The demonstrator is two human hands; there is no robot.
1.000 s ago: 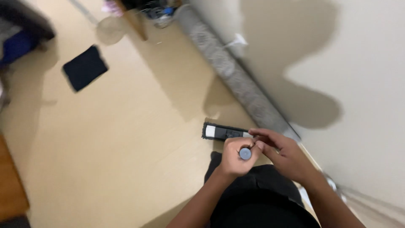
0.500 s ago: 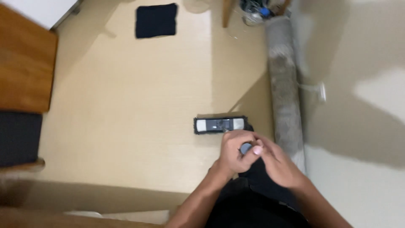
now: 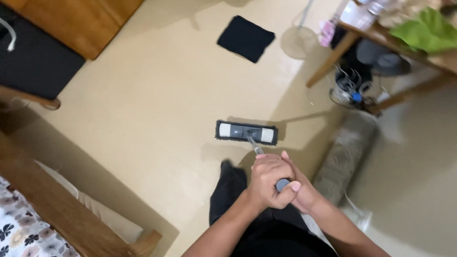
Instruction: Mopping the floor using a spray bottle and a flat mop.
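Both hands grip the mop handle (image 3: 257, 150): left hand (image 3: 267, 180) fingers wrapped tight, right hand (image 3: 300, 190) closed beneath; mop head (image 3: 246, 132) flat mid-floor (image 3: 157, 109).

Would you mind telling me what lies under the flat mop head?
The mop head rests flat on the cream floor. Only its dark fringe shows around the edge; its underside and the floor directly beneath are covered.
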